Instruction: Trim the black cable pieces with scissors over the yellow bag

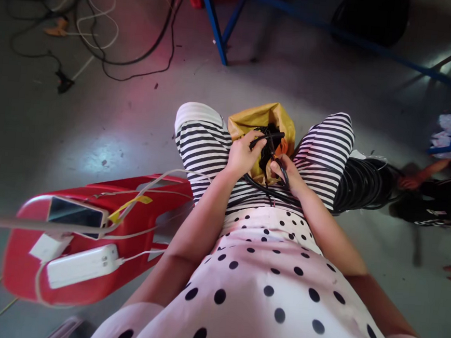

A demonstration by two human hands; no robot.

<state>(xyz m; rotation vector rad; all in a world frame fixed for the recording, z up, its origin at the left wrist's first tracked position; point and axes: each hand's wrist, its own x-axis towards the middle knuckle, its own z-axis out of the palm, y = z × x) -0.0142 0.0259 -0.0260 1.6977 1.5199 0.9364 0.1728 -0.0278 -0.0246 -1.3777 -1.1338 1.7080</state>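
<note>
My left hand (244,154) is closed on a thin black corrugated tube (277,135), whose end sticks out to the right past the fingers. My right hand (289,175) grips what looks like a pair of scissors with a black looped handle (283,172). The blades point up at the tube, close to my left fingertips; I cannot tell whether they touch it. Both hands are over a yellow bag (253,120) standing open between my knees, with dark pieces and something orange (282,146) inside. More black tube (266,189) runs across my lap.
A red stool (131,281) at left carries a phone (77,217), a white power bank (83,265) and cables. A coil of black tubing (362,185) lies at right, near another person's hand (410,182). Blue metal frame legs (215,25) stand ahead; loose cables (140,58) cover the floor upper left.
</note>
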